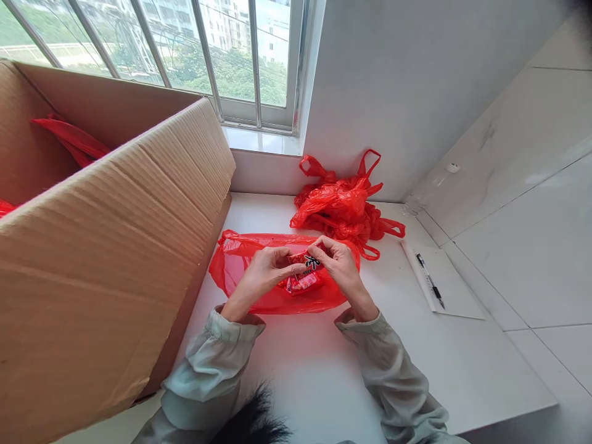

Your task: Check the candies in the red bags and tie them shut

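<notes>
A red plastic bag (pixel 234 265) lies flat on the white table (pixel 324 370) in front of me. Over its middle, my left hand (pixel 263 271) and my right hand (pixel 340 265) meet with fingers pinched on a small red packet with black and white print (pixel 311 263). A second red packet (pixel 303 283) lies just below it, seen through or on the bag. Both sleeves are pale grey-green.
A large open cardboard box (pixel 115 246) fills the left, with red bags (pixel 74 140) inside. A heap of crumpled red bags (pixel 342 206) sits against the wall. A paper sheet (pixel 456 290) with a pen (pixel 430 280) lies to the right. A window is behind.
</notes>
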A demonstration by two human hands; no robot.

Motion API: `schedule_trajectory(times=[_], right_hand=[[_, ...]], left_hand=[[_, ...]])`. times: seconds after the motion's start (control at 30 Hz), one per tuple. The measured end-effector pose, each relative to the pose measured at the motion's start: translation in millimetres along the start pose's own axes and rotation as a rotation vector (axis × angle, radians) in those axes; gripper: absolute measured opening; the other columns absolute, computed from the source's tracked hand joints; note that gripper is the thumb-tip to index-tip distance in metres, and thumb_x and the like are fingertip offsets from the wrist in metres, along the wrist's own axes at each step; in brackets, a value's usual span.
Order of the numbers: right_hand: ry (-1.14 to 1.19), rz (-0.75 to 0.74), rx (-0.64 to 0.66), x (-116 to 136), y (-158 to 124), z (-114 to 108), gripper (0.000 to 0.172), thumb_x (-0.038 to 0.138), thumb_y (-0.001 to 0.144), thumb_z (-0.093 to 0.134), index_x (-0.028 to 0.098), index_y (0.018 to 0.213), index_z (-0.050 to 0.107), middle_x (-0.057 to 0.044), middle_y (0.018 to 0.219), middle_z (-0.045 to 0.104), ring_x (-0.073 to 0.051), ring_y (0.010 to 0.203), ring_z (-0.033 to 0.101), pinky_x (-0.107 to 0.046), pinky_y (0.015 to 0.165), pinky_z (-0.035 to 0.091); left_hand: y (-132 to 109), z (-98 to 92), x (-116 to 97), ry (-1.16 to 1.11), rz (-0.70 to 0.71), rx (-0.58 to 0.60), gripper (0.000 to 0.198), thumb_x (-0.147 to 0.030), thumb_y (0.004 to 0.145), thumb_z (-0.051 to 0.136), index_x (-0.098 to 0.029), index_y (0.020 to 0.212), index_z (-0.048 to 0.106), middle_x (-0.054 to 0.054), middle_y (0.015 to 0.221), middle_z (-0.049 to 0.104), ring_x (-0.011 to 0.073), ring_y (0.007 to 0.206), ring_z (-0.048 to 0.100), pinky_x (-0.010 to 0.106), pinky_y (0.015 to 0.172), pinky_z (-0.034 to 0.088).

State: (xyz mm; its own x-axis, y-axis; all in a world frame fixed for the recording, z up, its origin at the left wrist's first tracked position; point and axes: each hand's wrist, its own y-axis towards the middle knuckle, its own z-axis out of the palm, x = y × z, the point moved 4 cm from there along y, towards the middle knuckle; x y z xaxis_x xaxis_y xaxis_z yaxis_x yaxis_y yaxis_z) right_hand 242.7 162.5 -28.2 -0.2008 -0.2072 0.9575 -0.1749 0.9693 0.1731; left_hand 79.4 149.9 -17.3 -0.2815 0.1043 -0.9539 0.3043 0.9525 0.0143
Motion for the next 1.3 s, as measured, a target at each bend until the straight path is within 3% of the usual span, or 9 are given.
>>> schedule_trajectory(times=[0.07,0.27,0.53,0.7,0.9,1.3], right_hand=[[-0.022,0.017,0.019,-1,0,0,0.033,0.051,0.086,0.060,0.020,0.073,0.059,0.002,0.069,0.056,-0.013,0.065,0.051,-0.024,0.062,0.042],[0.055,0.024,0.068,1,0,2,0.037,0.054,0.085,0.060,0.019,0.072,0.061,0.000,0.070,0.058,-0.014,0.064,0.053,-0.025,0.061,0.044],[0.142,0.055,-0.027,-5,2,3,0.043,0.052,0.084,0.062,0.020,0.059,0.046,0.003,0.060,0.037,-0.011,0.057,0.035,-0.024,0.053,0.031],[0.241,0.085,-0.029,-9,3,7,0.044,0.055,0.082,0.062,0.020,0.061,0.045,0.003,0.063,0.037,-0.010,0.058,0.034,-0.023,0.054,0.033],[0.154,0.028,-0.069,-6,2,2,0.043,0.056,0.083,0.061,0.020,0.063,0.049,0.003,0.064,0.040,-0.011,0.060,0.038,-0.023,0.057,0.035],[0.019,-0.001,-0.053,2,0,-1,0.044,0.056,0.086,0.058,0.020,0.062,0.051,0.002,0.062,0.042,-0.012,0.059,0.040,-0.024,0.055,0.035]], left_hand=[[0,0.4,-2,-0.044,0.032,0.026,0.034,-0.048,0.082,0.067,-0.015,0.076,0.067,0.001,0.070,0.067,0.0133,0.062,0.057,0.023,0.056,0.041],[1,-5.6,-3,0.002,0.039,0.008,0.033,-0.043,0.083,0.066,-0.015,0.067,0.065,0.000,0.061,0.064,0.0125,0.058,0.056,0.022,0.054,0.041],[0,-1.9,-4,0.004,0.022,0.012,0.037,-0.045,0.082,0.066,-0.013,0.065,0.065,-0.001,0.059,0.058,0.0102,0.055,0.048,0.022,0.053,0.035],[-2,-1.9,-8,-0.080,0.026,0.022,0.036,-0.045,0.083,0.067,-0.013,0.067,0.065,0.000,0.062,0.060,0.0100,0.057,0.050,0.022,0.053,0.036],[-3,5.3,-4,-0.247,-0.055,0.130,0.029,-0.037,0.073,0.078,-0.015,0.086,0.066,0.000,0.077,0.066,0.0140,0.067,0.061,0.025,0.060,0.047],[-2,1.8,1,-0.128,-0.093,0.131,0.026,-0.035,0.067,0.077,-0.016,0.072,0.060,-0.002,0.066,0.060,0.0140,0.061,0.057,0.025,0.056,0.045]])
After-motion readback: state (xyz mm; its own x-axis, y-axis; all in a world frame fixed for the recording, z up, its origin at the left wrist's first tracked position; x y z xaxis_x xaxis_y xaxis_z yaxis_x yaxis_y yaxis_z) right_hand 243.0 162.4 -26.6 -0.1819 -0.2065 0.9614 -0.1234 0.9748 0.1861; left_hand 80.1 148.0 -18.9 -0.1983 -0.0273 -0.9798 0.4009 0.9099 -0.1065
